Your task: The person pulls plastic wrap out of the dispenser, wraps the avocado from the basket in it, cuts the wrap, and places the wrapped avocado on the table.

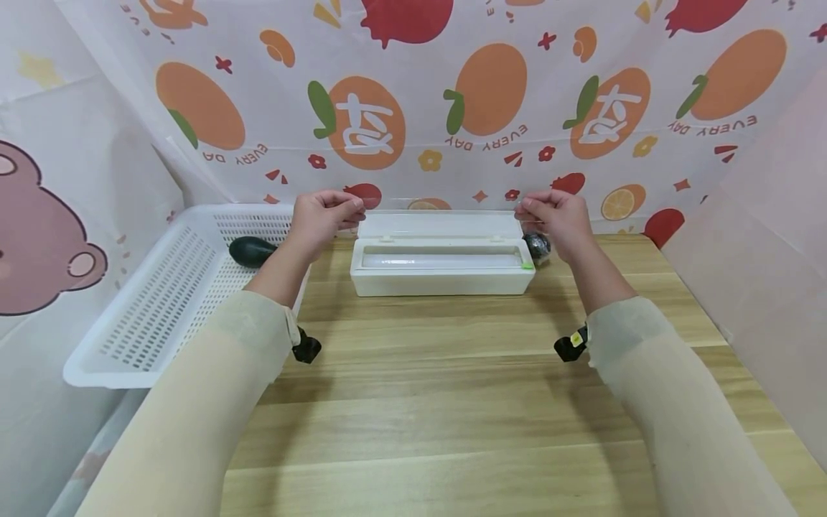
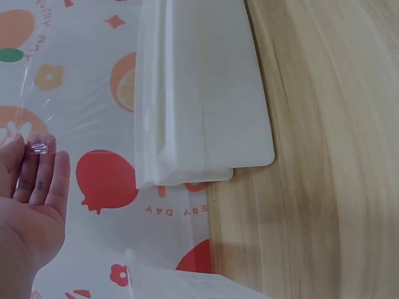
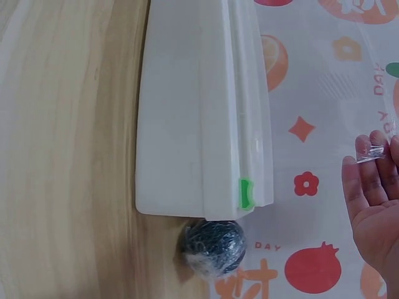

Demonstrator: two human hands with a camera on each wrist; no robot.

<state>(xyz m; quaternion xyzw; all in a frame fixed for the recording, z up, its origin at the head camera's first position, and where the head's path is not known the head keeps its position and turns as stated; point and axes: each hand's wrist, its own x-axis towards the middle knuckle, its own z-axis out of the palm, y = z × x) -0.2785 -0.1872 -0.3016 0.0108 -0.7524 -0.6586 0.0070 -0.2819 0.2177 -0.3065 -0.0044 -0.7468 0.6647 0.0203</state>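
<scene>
A white cling film dispenser (image 1: 442,282) stands at the back of the table with its lid (image 1: 439,224) up and a film roll (image 1: 439,261) inside. Clear cling film (image 2: 81,118) stretches from it between both hands. My left hand (image 1: 323,219) pinches one corner of the film between thumb and fingers, above the dispenser's left end. Above the right end, my right hand (image 1: 558,219) pinches the other corner. In the right wrist view a green slider cutter (image 3: 247,194) sits at the dispenser's end. Beside that end lies a dark rounded thing wrapped in film (image 3: 215,246).
On the left, a white perforated basket (image 1: 132,377) holds a dark, smooth, eggplant-like vegetable (image 1: 250,251), partly hidden by my left forearm. A fruit-printed sheet (image 1: 426,93) hangs right behind the dispenser. Wood-grain table (image 1: 439,402) lies in front.
</scene>
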